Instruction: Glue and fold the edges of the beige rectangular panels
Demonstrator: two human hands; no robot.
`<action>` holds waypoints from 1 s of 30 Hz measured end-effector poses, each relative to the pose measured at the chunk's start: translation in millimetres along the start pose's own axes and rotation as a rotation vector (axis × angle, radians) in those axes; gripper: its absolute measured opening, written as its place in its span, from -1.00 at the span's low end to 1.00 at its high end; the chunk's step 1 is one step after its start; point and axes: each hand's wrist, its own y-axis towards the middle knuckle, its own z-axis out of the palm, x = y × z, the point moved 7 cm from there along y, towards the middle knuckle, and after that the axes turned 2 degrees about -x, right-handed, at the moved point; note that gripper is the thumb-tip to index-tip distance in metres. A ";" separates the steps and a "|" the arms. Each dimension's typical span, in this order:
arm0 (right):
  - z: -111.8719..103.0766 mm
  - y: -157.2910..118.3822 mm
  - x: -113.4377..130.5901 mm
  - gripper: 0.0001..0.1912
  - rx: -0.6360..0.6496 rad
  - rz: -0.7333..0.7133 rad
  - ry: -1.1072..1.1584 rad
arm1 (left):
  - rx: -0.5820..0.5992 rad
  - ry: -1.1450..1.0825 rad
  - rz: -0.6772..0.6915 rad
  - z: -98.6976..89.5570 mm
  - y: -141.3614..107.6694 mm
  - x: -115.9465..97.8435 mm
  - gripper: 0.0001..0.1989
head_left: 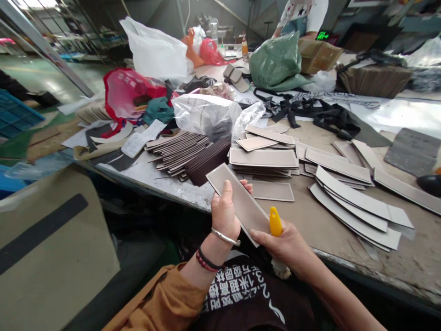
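Left hand (224, 212) grips beige flat rectangular panel (248, 208); right hand (290, 246) pinches its near end plus yellow-handled, pale-bristled brush (275, 222). Divided right grip could drop brush, marking panel.

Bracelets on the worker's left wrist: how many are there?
3: a silver bangle nearest the left hand, then a black band and a dark red beaded bracelet side by side, closer to the brown sleeve. Any under that sleeve would be hidden.

Flat beige rectangular strip (243, 202), pale-edged, held up slantwise; yellow-handled brush (276, 222) at strip's near end, handle up, bristles down.
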 end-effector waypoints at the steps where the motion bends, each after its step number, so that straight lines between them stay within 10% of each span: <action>1: 0.5 0.6 -1.5 -0.62 -0.002 -0.001 0.011 | 0.002 -0.003 -0.004 -0.3 -0.3 0.2 -0.81; 22: 18.4 14.8 -18.7 -0.46 0.120 -0.122 -0.103 | 0.102 0.071 0.065 -0.4 6.5 -27.3 -0.73; 30: -46.6 10.5 71.2 -0.66 -0.303 -0.552 -0.599 | 0.270 0.290 -0.155 -0.8 -2.6 -18.1 -0.68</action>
